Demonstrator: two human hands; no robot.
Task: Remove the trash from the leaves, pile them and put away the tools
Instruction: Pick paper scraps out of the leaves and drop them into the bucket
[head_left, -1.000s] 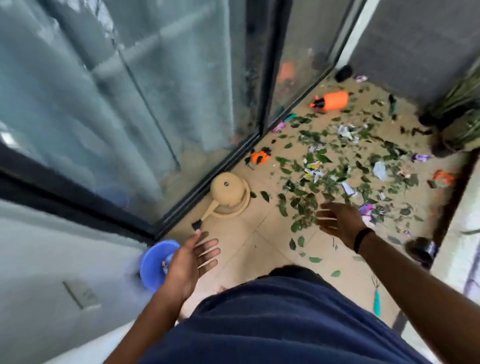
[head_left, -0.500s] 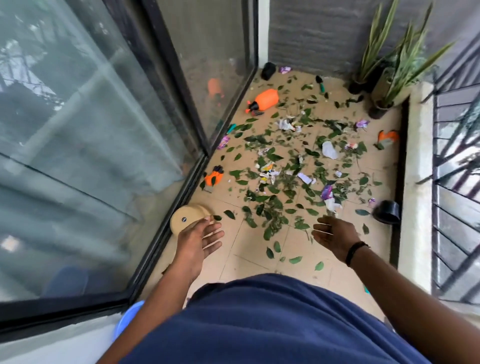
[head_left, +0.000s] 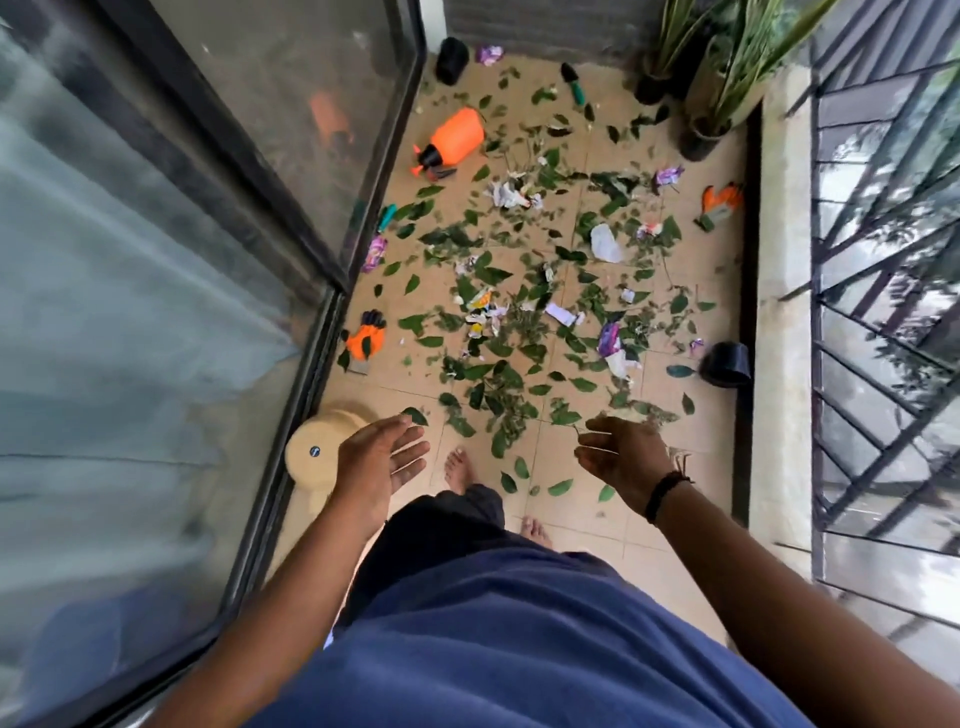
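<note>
Green leaves (head_left: 498, 374) lie scattered over the tan tiled balcony floor, mixed with paper scraps (head_left: 480, 312), a white wrapper (head_left: 605, 243) and purple wrappers (head_left: 609, 338). An orange spray bottle (head_left: 453, 137) lies near the glass door, an orange glove (head_left: 366, 340) at the door track, another orange glove (head_left: 719, 203) at the right, and a green-handled trowel (head_left: 574, 83) at the far end. My left hand (head_left: 379, 462) and my right hand (head_left: 621, 457) hover empty above the near leaves, fingers spread.
A tan watering can (head_left: 317, 449) stands by the door track at the left. A sliding glass door (head_left: 208, 260) bounds the left, a ledge with metal railing (head_left: 883, 312) the right. Potted plants (head_left: 722, 67) occupy the far right corner. Black pots (head_left: 724, 364) sit by the ledge.
The view has swung right and forward, showing the whole balcony. Both hands stayed empty and spread, now level with each other above the near leaves; the blue bowl left the view.
</note>
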